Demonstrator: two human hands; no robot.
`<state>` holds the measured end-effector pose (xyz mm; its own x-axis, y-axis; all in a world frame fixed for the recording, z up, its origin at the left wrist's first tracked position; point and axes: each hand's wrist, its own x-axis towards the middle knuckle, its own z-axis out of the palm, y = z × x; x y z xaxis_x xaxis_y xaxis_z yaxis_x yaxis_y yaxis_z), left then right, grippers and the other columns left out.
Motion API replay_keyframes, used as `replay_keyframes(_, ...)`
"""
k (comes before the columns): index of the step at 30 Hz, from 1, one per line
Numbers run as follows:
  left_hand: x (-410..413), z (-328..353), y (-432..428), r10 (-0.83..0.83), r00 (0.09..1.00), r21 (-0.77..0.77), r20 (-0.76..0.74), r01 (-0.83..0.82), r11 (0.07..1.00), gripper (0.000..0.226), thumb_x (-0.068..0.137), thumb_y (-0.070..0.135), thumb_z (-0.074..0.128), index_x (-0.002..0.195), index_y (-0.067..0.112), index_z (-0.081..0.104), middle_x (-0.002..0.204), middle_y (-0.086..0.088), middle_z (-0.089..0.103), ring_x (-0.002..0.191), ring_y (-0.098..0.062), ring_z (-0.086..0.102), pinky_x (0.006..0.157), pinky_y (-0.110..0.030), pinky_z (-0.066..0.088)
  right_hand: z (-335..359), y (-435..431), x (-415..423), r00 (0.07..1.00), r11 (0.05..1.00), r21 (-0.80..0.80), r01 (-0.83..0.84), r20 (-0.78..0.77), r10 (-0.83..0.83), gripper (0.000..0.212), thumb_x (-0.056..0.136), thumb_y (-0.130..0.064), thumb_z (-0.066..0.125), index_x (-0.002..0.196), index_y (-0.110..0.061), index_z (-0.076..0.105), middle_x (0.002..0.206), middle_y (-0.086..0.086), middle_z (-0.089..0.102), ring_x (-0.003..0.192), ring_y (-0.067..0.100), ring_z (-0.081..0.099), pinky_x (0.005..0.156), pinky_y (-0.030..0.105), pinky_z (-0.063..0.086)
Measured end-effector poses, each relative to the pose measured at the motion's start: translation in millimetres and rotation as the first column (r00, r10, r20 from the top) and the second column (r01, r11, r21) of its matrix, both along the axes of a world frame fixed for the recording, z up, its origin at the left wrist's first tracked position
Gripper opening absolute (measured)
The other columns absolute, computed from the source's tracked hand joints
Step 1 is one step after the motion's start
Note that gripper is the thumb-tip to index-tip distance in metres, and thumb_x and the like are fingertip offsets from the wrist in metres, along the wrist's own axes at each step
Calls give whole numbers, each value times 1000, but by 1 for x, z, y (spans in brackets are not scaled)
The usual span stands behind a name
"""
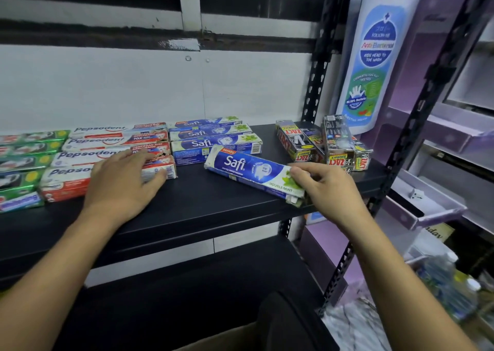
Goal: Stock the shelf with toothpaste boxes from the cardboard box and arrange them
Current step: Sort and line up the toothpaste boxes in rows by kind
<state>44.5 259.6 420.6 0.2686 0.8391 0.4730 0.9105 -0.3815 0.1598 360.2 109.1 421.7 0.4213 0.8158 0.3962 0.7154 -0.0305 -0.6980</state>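
Note:
A blue and white Safi toothpaste box (248, 170) lies askew on the black shelf (192, 206), and my right hand (328, 187) grips its right end. Behind it, three more Safi boxes (213, 141) lie in a row. My left hand (125, 182) rests flat on the front Pepsodent box (66, 179), the nearest of several red and white Pepsodent boxes (112, 142). Green toothpaste boxes (24, 161) fill the far left. Black Zact boxes (326, 143) stand at the right. A strip of the cardboard box (227, 341) shows at the bottom edge.
A black perforated upright (318, 64) and a second one (417, 126) frame the shelf's right side. A big cardboard bottle display (374, 56) leans there. Purple shelves (438, 137) and bottles (449, 284) lie to the right. A lower black shelf (187, 284) sits beneath.

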Motion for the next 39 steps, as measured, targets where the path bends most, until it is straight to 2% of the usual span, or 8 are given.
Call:
replay_keyframes(3,-1,0,0,1,1000,-4,2,-1,1000,48,92,55,51,129,25,58,131,-6,61,126,-30,50,104,-49,36,-3,16,1,996,1000,17,9,94,-10,19,93,-34,60,103,-32,76,97,-8,67,97,8,57,73,21,36)
replay_keyframes(7,0,1,0,-2,1000,-2,5,2,1000,48,93,55,51,129,24,58,133,-6,60,127,-30,49,105,-49,35,-4,10,3,997,997,77,-21,-72,27,24,92,-44,61,108,-30,72,99,-17,71,93,3,63,85,31,52)
replay_keyframes(9,0,1,0,-2,1000,0,11,2,1000,48,93,54,51,130,24,58,134,-5,60,128,-29,48,105,-49,34,-9,-6,4,991,994,52,-98,-84,102,41,86,-52,66,122,-32,67,113,-21,68,107,-4,60,92,24,49)
replay_keyframes(14,0,0,1,-2,1000,2,10,2,1000,48,93,53,51,130,24,58,134,-5,60,128,-29,48,106,-47,33,-31,-17,10,975,983,8,-186,126,183,74,79,-43,77,145,-33,46,144,-20,48,134,-4,41,111,28,37)
replay_keyframes(19,0,-1,1,-3,1000,8,8,3,1000,46,94,54,52,129,25,58,135,-5,59,128,-29,48,106,-48,34,-24,-6,17,988,988,18,-153,22,152,60,82,-46,73,138,-31,55,127,-24,59,117,0,57,103,27,45)
replay_keyframes(23,-1,-1,2,1,1000,5,-7,-1,1000,48,93,55,50,130,25,57,135,-5,59,128,-29,48,105,-49,35,-19,1,21,974,987,36,-159,-159,162,58,81,-48,73,134,-32,59,79,-25,62,80,-3,58,76,14,46)
replay_keyframes(28,-1,-1,3,4,1000,1,-10,-4,1000,48,93,55,51,130,25,57,134,-6,60,127,-30,49,105,-49,34,-26,3,23,941,977,44,-207,-264,211,64,77,-48,78,136,-34,56,124,-15,66,120,2,58,106,35,46)
replay_keyframes(39,-1,0,0,-9,1000,-18,21,9,1000,61,85,63,40,127,24,59,131,-7,61,125,-32,50,104,-50,34,-25,12,20,931,987,59,-150,-327,161,53,81,-18,78,131,-26,62,112,-7,72,102,6,67,97,32,53)
